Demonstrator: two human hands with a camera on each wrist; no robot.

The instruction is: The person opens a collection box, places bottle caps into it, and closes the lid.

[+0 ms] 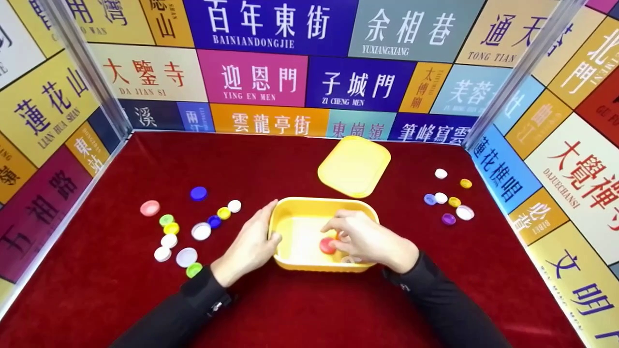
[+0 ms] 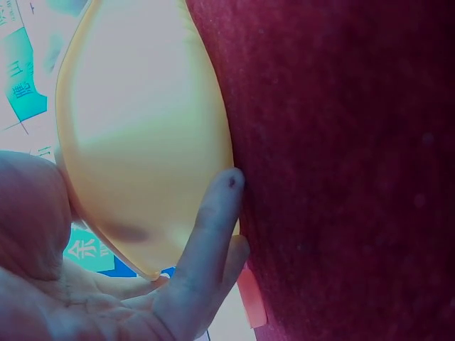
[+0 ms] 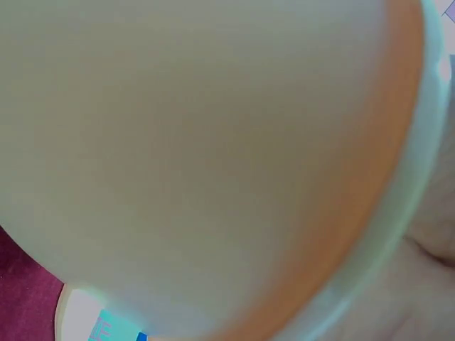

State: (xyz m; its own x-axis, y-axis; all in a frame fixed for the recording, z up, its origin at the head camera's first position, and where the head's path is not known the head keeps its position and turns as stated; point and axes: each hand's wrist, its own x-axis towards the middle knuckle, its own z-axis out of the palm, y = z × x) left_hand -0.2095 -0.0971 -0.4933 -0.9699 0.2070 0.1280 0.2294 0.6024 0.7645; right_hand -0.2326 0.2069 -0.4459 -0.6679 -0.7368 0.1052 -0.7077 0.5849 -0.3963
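A yellow plastic box (image 1: 300, 232) stands without its lid near the middle of the table. My left hand (image 1: 251, 244) grips its left end, thumb at the rim; in the left wrist view, fingers (image 2: 206, 234) lie along the box's outer wall (image 2: 153, 163). My right hand (image 1: 365, 239) reaches into the right side of the box, its fingers curled. Thumb and forefinger pinch a red bottle cap (image 1: 327, 245) near the box floor. Something orange behind these fingers is mostly hidden. The box wall (image 3: 178, 163) fills most of the right wrist view, so the fingertips are hidden there.
Behind the box lies its yellow lid (image 1: 355, 166). Several coloured caps are scattered to the left, among them a pink cap (image 1: 150, 208) and a blue cap (image 1: 198, 194). More caps, including a purple cap (image 1: 449, 219), lie at the right. Printed panels surround the red tabletop (image 1: 290, 309).
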